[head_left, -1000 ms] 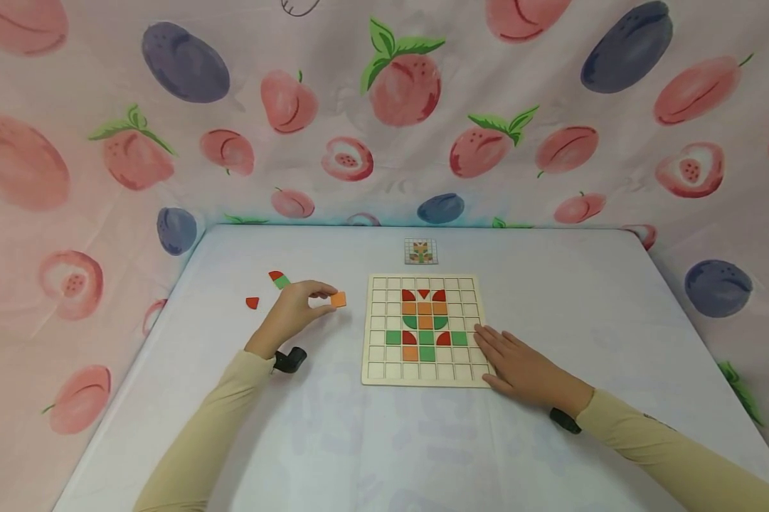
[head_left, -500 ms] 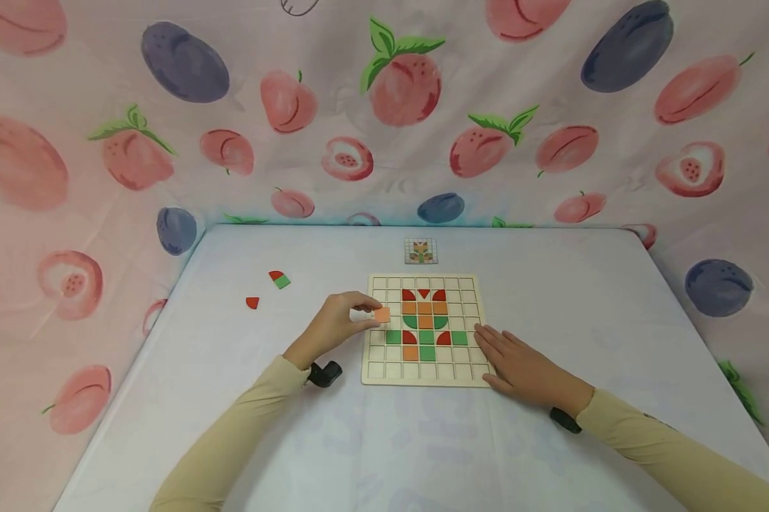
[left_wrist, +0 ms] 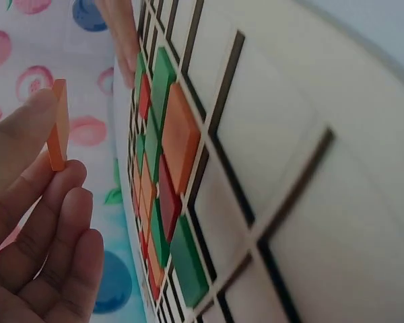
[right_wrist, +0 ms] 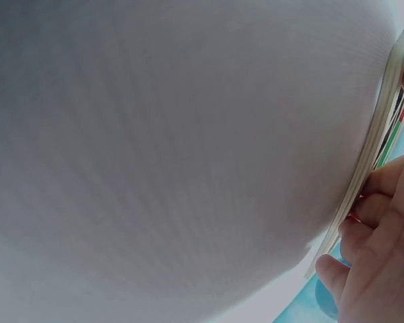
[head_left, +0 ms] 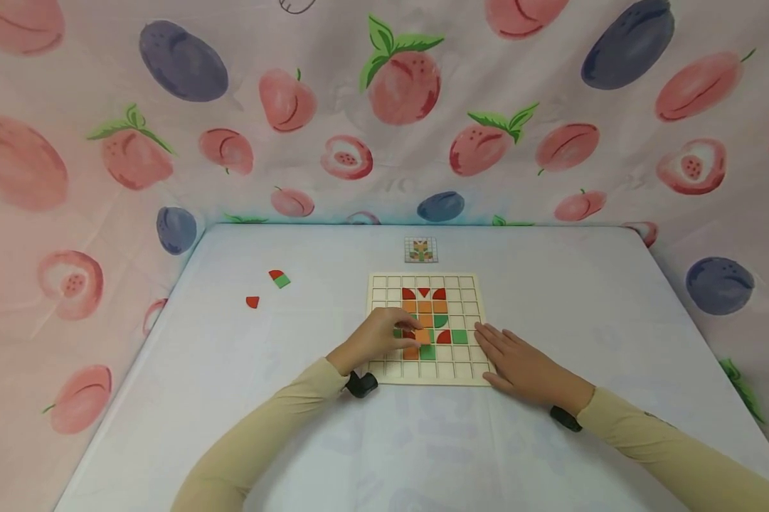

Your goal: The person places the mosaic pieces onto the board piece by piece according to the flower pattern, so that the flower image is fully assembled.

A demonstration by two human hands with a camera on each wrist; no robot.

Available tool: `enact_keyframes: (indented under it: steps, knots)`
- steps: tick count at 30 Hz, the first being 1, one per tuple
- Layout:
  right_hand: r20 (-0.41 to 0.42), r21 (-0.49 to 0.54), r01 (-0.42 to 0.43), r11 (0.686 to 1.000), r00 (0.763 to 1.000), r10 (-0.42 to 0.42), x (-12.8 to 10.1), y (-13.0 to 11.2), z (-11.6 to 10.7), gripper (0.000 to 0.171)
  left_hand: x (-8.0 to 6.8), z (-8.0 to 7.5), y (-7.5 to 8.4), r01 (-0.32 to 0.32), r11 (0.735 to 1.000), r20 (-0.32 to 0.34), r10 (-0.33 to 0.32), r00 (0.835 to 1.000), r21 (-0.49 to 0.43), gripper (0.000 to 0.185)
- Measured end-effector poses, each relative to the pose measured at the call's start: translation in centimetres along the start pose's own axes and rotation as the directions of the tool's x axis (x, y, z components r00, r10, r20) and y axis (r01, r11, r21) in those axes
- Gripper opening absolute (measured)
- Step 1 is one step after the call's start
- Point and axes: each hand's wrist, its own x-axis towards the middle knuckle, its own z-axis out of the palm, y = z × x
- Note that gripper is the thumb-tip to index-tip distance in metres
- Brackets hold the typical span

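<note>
Left hand (head_left: 378,338) pinches orange square tile (head_left: 422,336) at fingertips, over middle of grid board (head_left: 376,373). Tile at 3 o'clock from left hand, standing on edge in wrist view, flat face toward board. Square, no long side. Right hand (head_left: 518,366) flat, fingers straight, pressing board's 3 o'clock edge. Left hand nearer.
</note>
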Motion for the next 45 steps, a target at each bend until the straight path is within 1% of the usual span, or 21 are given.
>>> enact_keyframes:
  steps: [3, 13, 20, 31, 37, 45]
  knots:
    - [0.002, 0.002, -0.001, 1.0, 1.0, 0.001, 0.0, 0.0, -0.1, 0.069, 0.5, 0.6, 0.3, 0.008, 1.0, 0.033, -0.008, 0.999, 0.003, 0.026]
    - [-0.002, -0.003, 0.006, 1.0, 1.0, -0.006, 0.1, 0.1, 0.0, 0.068, 1.9, 2.1, 0.5, 0.001, 1.0, 0.1, -0.004, 0.995, 0.032, 0.025]
    - [-0.021, -0.019, 0.024, 1.0, 0.999, -0.024, 0.0, 0.2, 0.1, 0.068, 2.5, 2.6, 1.2, -0.012, 0.995, 0.119, 0.001, 0.993, 0.094, 0.03]
    - [-0.02, -0.008, 0.024, 1.0, 1.0, -0.024, 0.0, 0.1, -0.1, 0.068, 3.0, 3.1, 1.7, -0.02, 0.986, 0.152, -0.006, 0.988, 0.169, 0.028]
    - [-0.019, -0.01, 0.026, 1.0, 0.999, -0.026, 0.0, 0.2, 0.0, 0.068, 3.2, 3.4, 1.8, -0.019, 0.984, 0.153, -0.009, 0.988, 0.178, 0.028]
    - [-0.03, -0.022, 0.037, 0.999, 0.999, -0.038, 0.0, 0.3, 0.2, 0.067, 3.1, 3.5, 2.1, -0.024, 0.975, 0.141, -0.007, 0.99, 0.22, 0.027]
